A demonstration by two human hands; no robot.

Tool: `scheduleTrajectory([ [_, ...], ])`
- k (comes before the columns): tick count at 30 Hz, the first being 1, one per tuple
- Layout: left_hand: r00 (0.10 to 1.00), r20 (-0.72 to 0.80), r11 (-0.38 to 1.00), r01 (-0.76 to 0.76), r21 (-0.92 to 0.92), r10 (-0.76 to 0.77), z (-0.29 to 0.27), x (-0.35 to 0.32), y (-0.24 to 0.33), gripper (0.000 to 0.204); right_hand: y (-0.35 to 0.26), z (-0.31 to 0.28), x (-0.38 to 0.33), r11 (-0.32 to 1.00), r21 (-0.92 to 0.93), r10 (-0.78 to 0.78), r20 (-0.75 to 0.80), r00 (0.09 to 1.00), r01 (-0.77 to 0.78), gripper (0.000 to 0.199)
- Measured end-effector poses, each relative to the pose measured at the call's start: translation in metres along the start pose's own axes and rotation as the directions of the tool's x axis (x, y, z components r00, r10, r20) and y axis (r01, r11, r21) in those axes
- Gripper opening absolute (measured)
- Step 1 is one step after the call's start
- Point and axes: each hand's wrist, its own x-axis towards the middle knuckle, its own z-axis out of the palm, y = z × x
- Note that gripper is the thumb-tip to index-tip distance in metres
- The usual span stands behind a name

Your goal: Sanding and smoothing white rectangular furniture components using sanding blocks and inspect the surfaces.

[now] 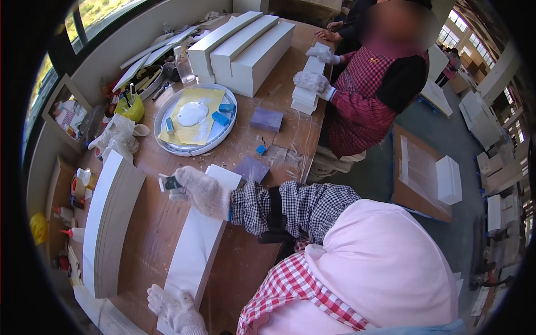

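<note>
Now the right hand (202, 191) pinched a small block (170, 182), the left hand (174, 310) spread over the white plank (195, 245) beneath both! Rubbing-down, apparently; the next move called for block against plank.

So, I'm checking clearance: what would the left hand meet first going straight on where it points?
The left hand would probably meet the stack of curved white boards across a strip of tabletop, though hand height is unclear.

No legible texts, labels, numbers or signs anywhere
</note>
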Motion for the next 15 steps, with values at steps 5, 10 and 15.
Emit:
scheduleTrajectory([
  [5,0.959,0.031,0.936,0.268,0.230,-0.282,0.004,-0.011,-0.044,0.074,-0.055,-0.035,0.022,0.846,-0.439,-0.386,-0.115,0.915,0.301,0.032],
  [10,0.976,-0.214,0.999,-0.020,0.043,0.029,0.019,-0.015,0.004,0.082,0.042,0.029,-0.049,0.585,-0.683,-0.187,0.411,0.892,0.437,0.031],
  [15,0.954,-0.246,0.985,-0.172,0.021,0.172,0.025,-0.017,0.033,0.086,0.066,0.046,-0.077,0.655,-0.691,0.107,0.485,0.868,0.306,0.031],
])
